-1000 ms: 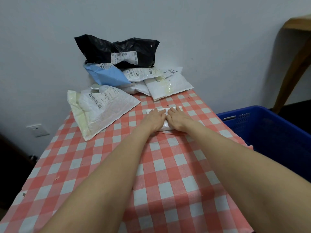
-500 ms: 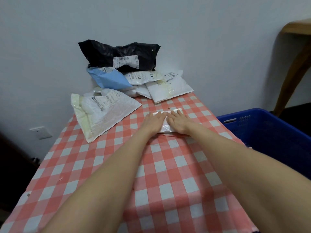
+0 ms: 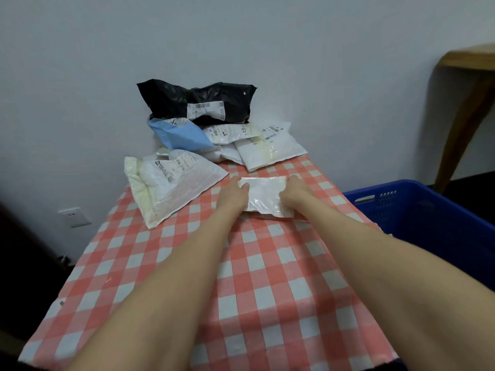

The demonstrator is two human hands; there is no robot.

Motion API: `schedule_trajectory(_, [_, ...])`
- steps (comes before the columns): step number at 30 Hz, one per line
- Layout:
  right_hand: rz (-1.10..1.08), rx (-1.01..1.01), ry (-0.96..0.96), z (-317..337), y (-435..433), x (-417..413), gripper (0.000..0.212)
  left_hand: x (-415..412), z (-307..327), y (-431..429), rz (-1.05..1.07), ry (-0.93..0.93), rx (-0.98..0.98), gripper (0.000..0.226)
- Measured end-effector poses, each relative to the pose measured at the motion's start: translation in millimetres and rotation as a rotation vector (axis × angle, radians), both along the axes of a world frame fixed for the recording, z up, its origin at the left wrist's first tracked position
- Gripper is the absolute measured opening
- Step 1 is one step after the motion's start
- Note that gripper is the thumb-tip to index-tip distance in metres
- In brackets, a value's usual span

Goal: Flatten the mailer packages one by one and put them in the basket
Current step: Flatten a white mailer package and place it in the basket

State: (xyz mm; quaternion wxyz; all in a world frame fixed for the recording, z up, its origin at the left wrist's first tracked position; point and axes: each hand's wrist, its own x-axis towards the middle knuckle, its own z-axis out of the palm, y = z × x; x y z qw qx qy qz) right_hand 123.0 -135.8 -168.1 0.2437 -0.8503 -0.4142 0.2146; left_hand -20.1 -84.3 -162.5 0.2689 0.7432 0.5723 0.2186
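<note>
- The small white plastic mailer [image 3: 265, 195] lies on the red-and-white checked tabletop [image 3: 187, 263], toward its far right part, between the two hands.
- The left hand [image 3: 233, 195] presses on the mailer's left end with fingers laid out straight, gripping nothing.
- The right hand [image 3: 294, 194] lies the same way on the right end, with the thumb resting over the film. The picture is soft here, but neither hand appears curled round the mailer.
- The blue plastic basket [image 3: 428, 210] stands beside the tabletop on the right, lower down and apart from the mailer.
- The film looks glossy, so an uneven push could make it skid over the cloth or wrinkle the cloth beneath it.
- The near edge looks crumpled. Trapped air may puff it up again once the pressure eases, or it may fold on the way to the basket.
- The large white padded mailer [image 3: 171, 186] lies just beside the left hand, and a wide sweep could knock it toward the tabletop's left edge.
</note>
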Motion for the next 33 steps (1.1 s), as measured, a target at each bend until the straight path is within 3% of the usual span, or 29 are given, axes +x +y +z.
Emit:
schedule_trajectory(2, [-0.029, 0.112, 0.072, 3.5, 1.3, -1.1, 0.05, -0.7, 2.5, -0.9, 0.03, -0.076, 0.072, 0.038])
schedule_trajectory(5, [-0.009, 0.209, 0.072, 0.8, -3.4, -2.2, 0.051, -5.4, -2.0, -4.2, 0.056, 0.029, 0.138, 0.035])
schedule_trajectory(9, [0.029, 0.115, -0.093, -7.0, -10.5, -4.6, 0.048, -14.5, -8.9, -9.3, 0.084, 0.253, 0.087, 0.034])
schedule_trajectory(11, [0.028, 0.092, -0.22, -1.1, -10.4, -4.0, 0.043, -16.3, -1.1, -7.5, 0.111, 0.328, 0.15, 0.033])
schedule_trajectory(15, [0.133, 0.186, -0.296, 11.7, 2.4, -10.0, 0.044, -7.0, 9.4, 1.3, -0.017, 0.275, 0.344, 0.041])
schedule_trajectory(20, [0.418, 0.041, -0.271, -1.5, 15.6, -29.0, 0.047, 7.8, -0.7, 3.8, -0.193, 0.293, 0.278, 0.035])
schedule_trajectory(26, [0.46, -0.009, -0.272, -7.0, 21.2, -33.1, 0.04, 7.6, -9.7, 12.2, -0.241, 0.348, 0.136, 0.032])
schedule_trajectory(33, [0.494, -0.024, -0.252, -19.0, 27.1, -27.2, 0.042, 4.7, -11.9, 4.3, -0.321, 0.406, 0.144, 0.037])
